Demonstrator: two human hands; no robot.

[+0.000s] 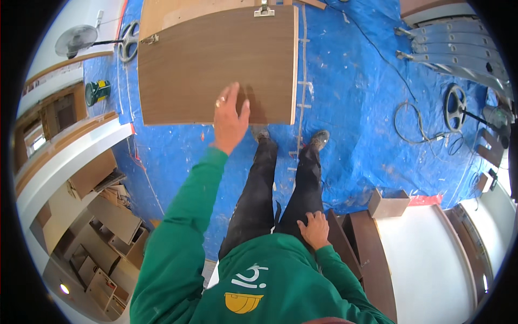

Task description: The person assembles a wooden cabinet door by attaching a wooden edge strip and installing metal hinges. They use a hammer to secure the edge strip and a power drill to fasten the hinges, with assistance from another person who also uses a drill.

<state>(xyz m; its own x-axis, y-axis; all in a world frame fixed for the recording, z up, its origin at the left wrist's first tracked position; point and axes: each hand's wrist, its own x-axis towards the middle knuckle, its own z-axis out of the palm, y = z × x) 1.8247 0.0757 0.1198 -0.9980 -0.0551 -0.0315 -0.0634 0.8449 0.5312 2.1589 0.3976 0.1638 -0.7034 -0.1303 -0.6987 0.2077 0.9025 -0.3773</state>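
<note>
Two hinges (264,11) sit on brown panel (199,75); remainder unclear. Left hand (231,121) spread, empty, over it; right hand (315,230) unclenched on thigh (294,208).

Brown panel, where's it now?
In the head view, the brown panel is at top, just left of centre, by the left hand, with blue sheet either side.

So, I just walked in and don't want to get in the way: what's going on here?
Someone in a green sweatshirt stands on blue plastic sheeting at a brown cabinet door, which lies flat with two metal hinges along its far edge. Their open left hand is over the door's near edge; whether it touches is hard to tell. The right hand rests on the right thigh, holding nothing.
</note>
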